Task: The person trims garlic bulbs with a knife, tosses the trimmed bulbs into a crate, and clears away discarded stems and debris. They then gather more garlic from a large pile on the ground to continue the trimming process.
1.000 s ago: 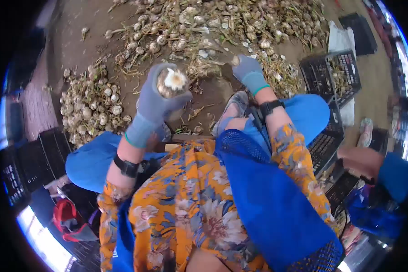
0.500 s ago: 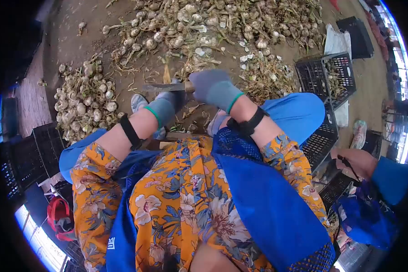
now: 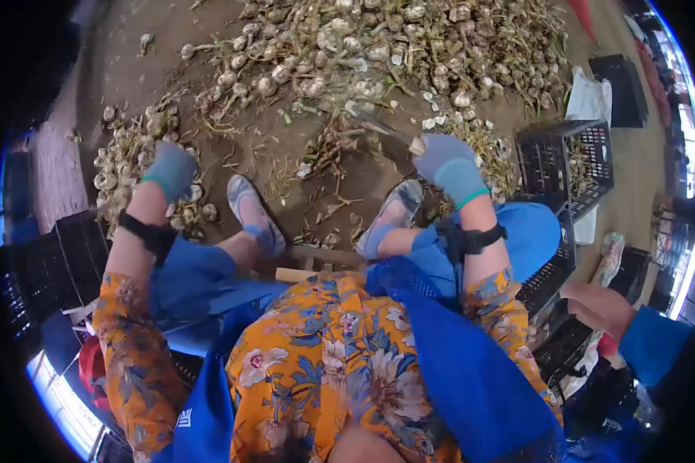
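Observation:
My right hand (image 3: 445, 160), in a grey-blue glove with a green cuff edge, is closed round the handle of a knife (image 3: 384, 128). The blade points up and left, over the ground in front of the big heap. My left hand (image 3: 171, 171), gloved alike, is over the right side of a smaller pile of trimmed garlic bulbs (image 3: 112, 181). Its fingers are blurred and turned away, so whether they hold a bulb is hidden. A large heap of garlic with stalks (image 3: 486, 46) spreads ahead of me.
Cut stalks and roots (image 3: 336, 147) lie between my feet. A black crate (image 3: 544, 154) with scraps stands at the right, by a pile of trimmings (image 3: 498, 166). Another person's arm (image 3: 606, 309) shows at the lower right. Dark crates (image 3: 46, 262) stand at the left.
My hands were together in the middle with the knife between them. The left has moved left to the small garlic pile; the right has moved right with the knife.

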A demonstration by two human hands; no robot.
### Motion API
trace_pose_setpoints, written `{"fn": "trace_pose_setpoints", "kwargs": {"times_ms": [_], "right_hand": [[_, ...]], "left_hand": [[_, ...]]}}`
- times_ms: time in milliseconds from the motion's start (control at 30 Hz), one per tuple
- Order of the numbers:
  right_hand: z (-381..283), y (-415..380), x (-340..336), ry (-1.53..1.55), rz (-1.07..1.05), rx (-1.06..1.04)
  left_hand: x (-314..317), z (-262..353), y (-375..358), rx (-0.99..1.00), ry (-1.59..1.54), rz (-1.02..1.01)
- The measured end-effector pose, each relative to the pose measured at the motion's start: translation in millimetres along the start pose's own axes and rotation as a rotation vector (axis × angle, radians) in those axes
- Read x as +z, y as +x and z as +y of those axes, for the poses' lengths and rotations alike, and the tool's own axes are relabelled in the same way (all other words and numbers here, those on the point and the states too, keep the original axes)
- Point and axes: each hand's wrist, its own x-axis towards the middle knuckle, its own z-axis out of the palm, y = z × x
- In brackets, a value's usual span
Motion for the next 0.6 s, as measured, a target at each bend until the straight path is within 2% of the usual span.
{"fn": "trace_pose_setpoints", "kwargs": {"times_ms": [33, 67, 100, 133, 200, 267, 333, 400, 433, 467, 533, 567, 600], "right_hand": [[-12.8, 5.5, -1.3, 0.013, -0.007, 0.001], [-16.6, 14.8, 1.5, 0.028, -0.025, 0.027], [-19.1, 17.1, 5.0, 0.004, -0.01, -0.058], [-24.0, 20.3, 5.2, 0.003, -0.016, -0.037], [-30.8, 25.6, 3.3, 0.011, -0.092, -0.015], [-26.7, 32.6, 8.6, 0.011, -0.129, 0.007], [-23.6, 38.0, 13.8, 0.027, -0.156, -0.003], [-20.1, 41.4, 16.4, 0.048, -0.161, 0.008], [-19.2, 43.0, 16.6, 0.052, -0.159, -0.005], [-18.6, 43.2, 17.5, 0.056, -0.152, -0.004], [-22.5, 39.1, 19.7, 0.07, -0.146, -0.01], [-27.6, 36.4, 18.9, 0.08, -0.12, -0.03], [-32.4, 34.8, 16.8, 0.085, -0.091, -0.051]], "left_hand": [[-44.1, 7.5, -2.3, 0.189, -0.244, 0.082], [-63.8, 46.9, 72.3, 0.171, -0.44, 0.434], [-89.7, 67.0, 94.7, 0.183, -0.612, 0.703], [-102.0, 87.3, 135.5, 0.132, -0.607, 0.809], [-116.8, 115.4, 203.5, 0.096, -0.639, 0.862], [-134.8, 126.5, 215.5, 0.026, -0.713, 0.597], [-132.7, 127.8, 214.7, 0.034, -0.71, 0.603], [-129.7, 118.8, 198.4, 0.054, -0.849, 0.551], [-132.9, 114.5, 191.9, -0.043, -1.092, 0.334], [-113.9, 114.7, 185.6, -0.053, -1.087, 0.332], [-61.5, 114.7, 172.1, 0.303, -2.659, -0.034], [-53.1, 114.7, 153.8, 0.285, -2.661, -0.021], [-50.3, 114.1, 132.2, 0.33, -2.429, 0.21]]}}
